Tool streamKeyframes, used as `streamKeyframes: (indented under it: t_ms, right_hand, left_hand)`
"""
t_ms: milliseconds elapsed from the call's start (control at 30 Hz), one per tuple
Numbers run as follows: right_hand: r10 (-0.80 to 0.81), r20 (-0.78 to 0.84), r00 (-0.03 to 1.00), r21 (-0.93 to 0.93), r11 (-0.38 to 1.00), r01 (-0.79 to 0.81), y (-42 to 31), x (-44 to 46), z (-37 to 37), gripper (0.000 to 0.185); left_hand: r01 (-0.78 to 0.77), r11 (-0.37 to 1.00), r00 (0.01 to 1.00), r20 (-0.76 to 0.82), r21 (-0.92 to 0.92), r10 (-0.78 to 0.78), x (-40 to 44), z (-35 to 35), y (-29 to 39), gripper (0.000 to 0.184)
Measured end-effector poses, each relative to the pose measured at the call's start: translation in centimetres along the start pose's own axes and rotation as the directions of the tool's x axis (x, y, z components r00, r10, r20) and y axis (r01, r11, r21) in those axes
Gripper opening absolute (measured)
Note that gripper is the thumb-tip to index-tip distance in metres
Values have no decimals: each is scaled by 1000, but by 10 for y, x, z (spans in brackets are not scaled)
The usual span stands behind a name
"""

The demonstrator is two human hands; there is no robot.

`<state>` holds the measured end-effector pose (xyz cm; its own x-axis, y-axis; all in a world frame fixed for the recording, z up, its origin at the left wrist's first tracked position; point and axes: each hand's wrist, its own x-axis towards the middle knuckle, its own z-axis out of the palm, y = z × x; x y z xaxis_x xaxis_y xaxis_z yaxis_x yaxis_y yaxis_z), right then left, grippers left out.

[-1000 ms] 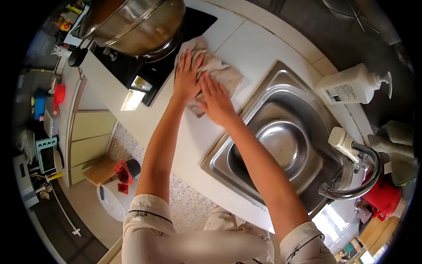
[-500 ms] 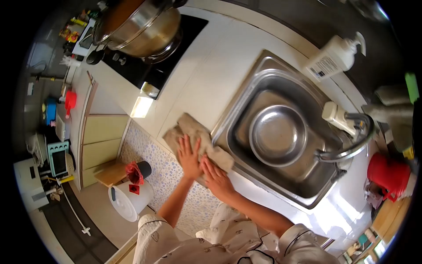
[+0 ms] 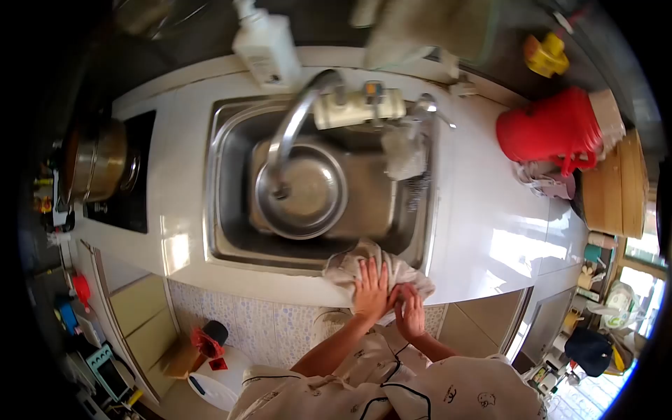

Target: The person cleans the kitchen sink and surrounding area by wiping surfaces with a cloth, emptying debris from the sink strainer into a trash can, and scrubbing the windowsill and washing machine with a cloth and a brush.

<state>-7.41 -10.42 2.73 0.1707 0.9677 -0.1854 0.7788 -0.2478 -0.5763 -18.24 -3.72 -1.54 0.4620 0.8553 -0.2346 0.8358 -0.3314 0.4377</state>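
A crumpled beige cloth (image 3: 343, 269) lies over the front rim of the sink and the counter edge beside it. My left hand (image 3: 371, 288) presses on it from above, fingers stretched out and spread. Just right of that, my right hand (image 3: 411, 313) has its fingers bent together on the cloth's front edge; part of its grip is hidden. Behind the cloth is the steel sink (image 3: 371, 227), with a round metal basin (image 3: 308, 185) inside. The curved faucet (image 3: 283, 140) reaches over the basin.
A white pump bottle (image 3: 267, 49) stands behind the sink. Right of it are a red pitcher-like container (image 3: 542, 133) and wooden boards (image 3: 612, 185). At the left, a steel pot (image 3: 98, 164) sits on the black stove (image 3: 140, 189). Below is a white lidded bin (image 3: 213, 381).
My view has swung right. Both hands and the cloth have moved rightward along the counter, from the sink's left corner to its front rim near the right. My right fingers have bent.
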Motion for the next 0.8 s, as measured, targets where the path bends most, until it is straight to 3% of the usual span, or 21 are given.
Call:
streamKeyframes:
  t_ms: [100, 167, 233, 300, 400, 467, 633, 700, 800]
  right_hand:
    - [174, -232, 957, 54, 985, -165, 40, 3, -12, 38]
    - [222, -296, 929, 133, 973, -190, 65, 24, -19, 35]
    - [163, -212, 964, 179, 976, -125, 80, 52, -49, 39]
    - [63, -171, 983, 193, 981, -29, 96, 91, -69, 50]
    - [-40, -198, 979, 175, 982, 76, 120, 157, -78, 54]
    - [-134, -214, 968, 36, 989, 145, 128, 200, -83, 52]
    - [-197, -285, 938, -34, 980, 195, 141, 286, -86, 52]
    - [-217, -277, 936, -46, 976, 212, 143, 308, -91, 52]
    - [-236, -225, 945, -77, 972, 224, 143, 310, -95, 52]
  left_hand:
    - [-35, 999, 998, -42, 19, 36, 34, 25, 61, 73]
    - [25, 968, 995, -103, 250, 1, 54, 53, 84, 68]
    - [82, 997, 972, -220, 13, -77, 90, 45, 103, 68]
    - [135, 990, 965, -223, -44, -141, 130, 35, 116, 74]
    - [93, 995, 938, -334, -17, -94, 198, 30, 112, 71]
    - [90, 996, 934, -349, 9, -81, 238, 11, 111, 67]
    - [25, 1000, 880, -475, 3, -20, 322, -4, 102, 60]
    - [29, 996, 903, -430, 83, 9, 340, -15, 99, 59]
    - [-29, 1000, 906, -424, -10, 22, 345, -15, 96, 63]
